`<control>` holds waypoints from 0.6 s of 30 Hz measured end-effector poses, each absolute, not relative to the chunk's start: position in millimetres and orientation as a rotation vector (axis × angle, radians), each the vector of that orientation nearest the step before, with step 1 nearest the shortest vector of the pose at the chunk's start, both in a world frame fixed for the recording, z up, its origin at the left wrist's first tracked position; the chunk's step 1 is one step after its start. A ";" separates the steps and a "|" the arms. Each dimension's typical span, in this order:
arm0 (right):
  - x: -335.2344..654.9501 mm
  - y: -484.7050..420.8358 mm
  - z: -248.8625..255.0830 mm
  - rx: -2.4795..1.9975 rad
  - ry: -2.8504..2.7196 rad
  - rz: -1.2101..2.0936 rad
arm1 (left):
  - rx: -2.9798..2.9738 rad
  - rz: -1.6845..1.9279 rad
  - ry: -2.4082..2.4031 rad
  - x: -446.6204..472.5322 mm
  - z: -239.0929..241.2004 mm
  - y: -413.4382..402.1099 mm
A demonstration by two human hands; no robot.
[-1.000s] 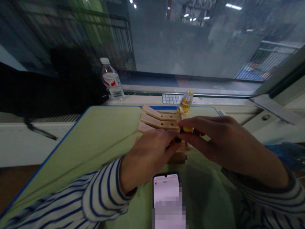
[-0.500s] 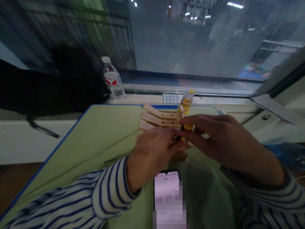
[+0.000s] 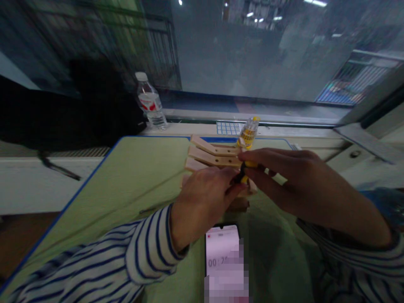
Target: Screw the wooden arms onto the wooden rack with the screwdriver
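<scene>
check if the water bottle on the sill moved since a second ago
No, the water bottle keeps the same spot off the far left corner of the green table.

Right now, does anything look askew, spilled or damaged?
Nothing stands out: the wooden slat piece sits on the table under the left hand, the right hand grips a yellow-and-black tool, and the water bottle stands upright.

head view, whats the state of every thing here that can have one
water bottle, capped, upright on the sill
wooden frame, lying on the green table
small yellow bottle, upright, behind the wooden frame
phone, flat, screen lit, timer showing
yellow tool, pinched in the right hand
left hand, resting on the wooden frame, grip hidden
</scene>
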State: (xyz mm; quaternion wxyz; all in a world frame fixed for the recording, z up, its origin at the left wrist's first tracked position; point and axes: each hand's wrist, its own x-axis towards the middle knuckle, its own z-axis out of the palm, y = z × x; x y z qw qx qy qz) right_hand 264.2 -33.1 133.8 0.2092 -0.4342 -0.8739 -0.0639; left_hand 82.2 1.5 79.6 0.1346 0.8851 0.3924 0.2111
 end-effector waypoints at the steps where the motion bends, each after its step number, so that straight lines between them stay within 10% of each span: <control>1: 263.9 -33.2 133.7 -1.207 -2.432 -0.177 | 2.568 0.607 1.137 82.3 79.4 1.8; 18: 264.4 -31.9 134.0 -1.226 -2.441 -0.196 | 2.553 0.621 1.063 79.7 78.1 5.6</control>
